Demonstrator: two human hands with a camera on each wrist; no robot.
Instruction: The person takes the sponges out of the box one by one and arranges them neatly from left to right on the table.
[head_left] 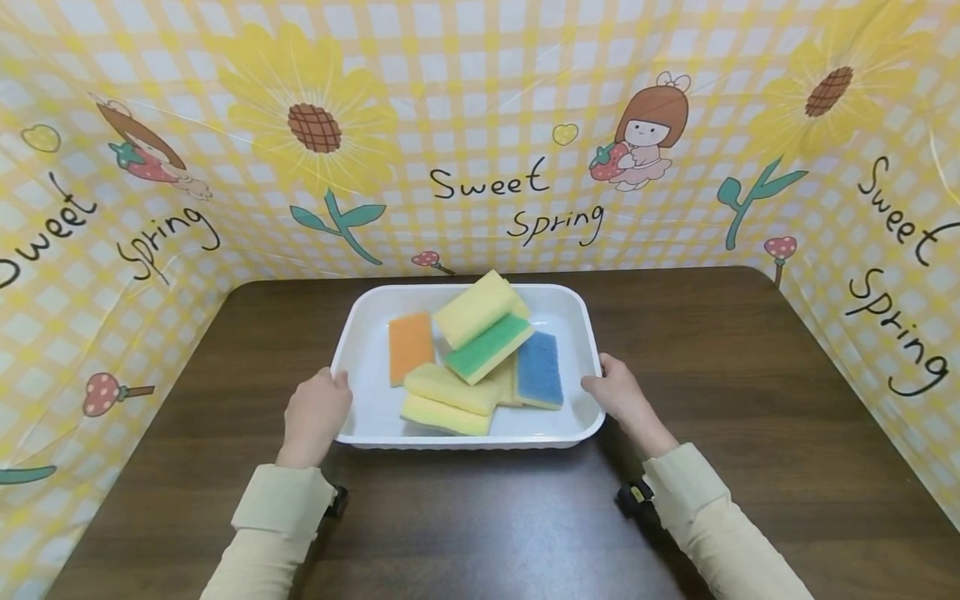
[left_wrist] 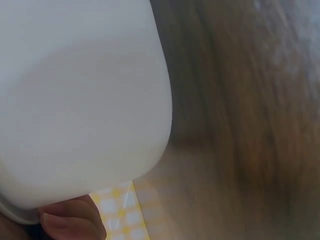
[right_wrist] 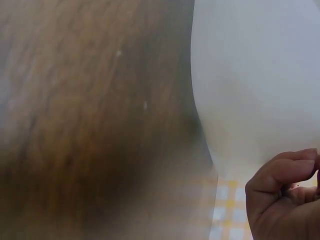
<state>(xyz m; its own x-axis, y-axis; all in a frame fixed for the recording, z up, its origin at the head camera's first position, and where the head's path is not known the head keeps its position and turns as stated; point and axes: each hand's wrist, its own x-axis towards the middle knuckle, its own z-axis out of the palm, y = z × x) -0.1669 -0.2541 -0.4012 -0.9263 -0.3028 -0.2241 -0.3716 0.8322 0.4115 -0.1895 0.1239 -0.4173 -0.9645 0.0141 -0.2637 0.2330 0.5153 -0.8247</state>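
Note:
A white rectangular tray (head_left: 367, 333) is gripped at its two short ends. My left hand (head_left: 317, 417) holds the left rim, thumb over the edge. On the opposite side, my right hand (head_left: 621, 392) grips the right rim. Inside lie an orange sponge (head_left: 410, 348) at left, a blue-faced sponge (head_left: 540, 371) at right, and a heap of yellow ones between. A green-faced sponge (head_left: 489, 348) leans on the heap below a yellow sponge (head_left: 472, 310). In the left wrist view, curled fingers (left_wrist: 75, 221) show under the tray wall (left_wrist: 90, 110); the right wrist view shows curled fingers (right_wrist: 280, 172) likewise.
The tray is over a dark brown wooden table (head_left: 697, 333), towards its far edge. A yellow-and-white checked cloth (head_left: 480, 100) with flower prints stands round the back and both sides. Dark wrist cameras (head_left: 636, 496) hang below the cream sleeves (head_left: 720, 525).

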